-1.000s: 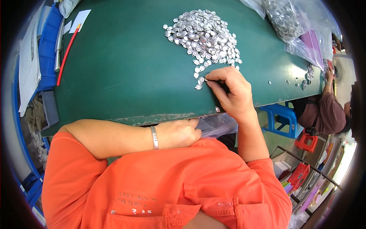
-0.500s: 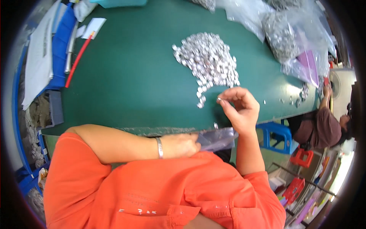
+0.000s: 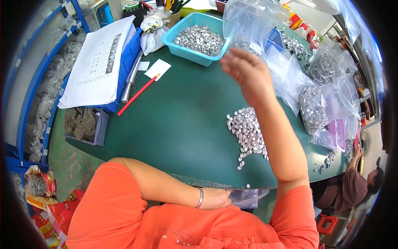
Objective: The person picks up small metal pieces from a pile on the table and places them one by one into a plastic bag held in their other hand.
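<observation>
Silver-coloured metal discs (image 3: 245,128) lie heaped on the green tabletop (image 3: 186,110), right of centre, nearer the person's edge than the far side. R forearm (image 3: 284,139) covers the pile's right part; a few pcs trail off its lower left. One loose disc (image 3: 248,186) sits apart, right at the tabletop edge.

R hand (image 3: 250,75) is up past the pile, near the right end of the turquoise basket (image 3: 188,55). Its fingers are bent & close together but blurred; can't tell if it's pinching a pc. L hand (image 3: 216,198), w/ a metal bracelet (image 3: 200,197) at the wrist, is loosely curled just off the tabletop edge, beside a clear bag (image 3: 251,198); fingertips partly hidden, can't tell if it grips anything.

Basket is full of small metal pcs (image 3: 201,39). Right of it: a big clear bag (image 3: 248,18), then another w/ metal rings (image 3: 325,69). Left side, approx. in a row: red pencil (image 3: 139,94) w/ tip on a white card (image 3: 154,66), metal rod (image 3: 132,79), printed sheets (image 3: 93,68) on a blue bin (image 3: 122,79), grey bin (image 3: 100,128) w/ brown cloth (image 3: 81,121).

Far right, a co-worker (image 3: 346,189) in a dark top sits by the tabletop, red stool (image 3: 327,224) nearby.
</observation>
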Demonstrator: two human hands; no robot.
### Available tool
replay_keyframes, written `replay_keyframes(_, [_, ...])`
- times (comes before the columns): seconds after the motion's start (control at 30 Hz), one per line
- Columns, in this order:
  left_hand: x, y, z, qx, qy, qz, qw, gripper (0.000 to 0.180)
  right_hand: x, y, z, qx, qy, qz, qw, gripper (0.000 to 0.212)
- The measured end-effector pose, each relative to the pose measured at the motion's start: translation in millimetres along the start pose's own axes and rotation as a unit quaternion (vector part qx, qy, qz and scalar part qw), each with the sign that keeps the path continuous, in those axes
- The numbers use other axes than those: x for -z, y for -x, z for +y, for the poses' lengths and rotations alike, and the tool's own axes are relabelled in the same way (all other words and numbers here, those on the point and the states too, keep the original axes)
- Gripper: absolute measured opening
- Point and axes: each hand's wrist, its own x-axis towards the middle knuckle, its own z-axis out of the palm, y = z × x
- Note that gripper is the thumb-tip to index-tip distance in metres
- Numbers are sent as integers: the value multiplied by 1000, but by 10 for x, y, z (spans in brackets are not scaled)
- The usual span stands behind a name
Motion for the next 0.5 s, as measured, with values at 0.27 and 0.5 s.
replay_keyframes(0.27, [-14, 21, -72, 35, 32, 26, 999, 33, 690, 955, 143, 158, 397, -309, 850, 33])
replay_keyframes(0.5, [-90, 8, -106, 10, 7, 89, 996, 26, 1258, 1858, 463, 171, 441, -253, 844, 36])
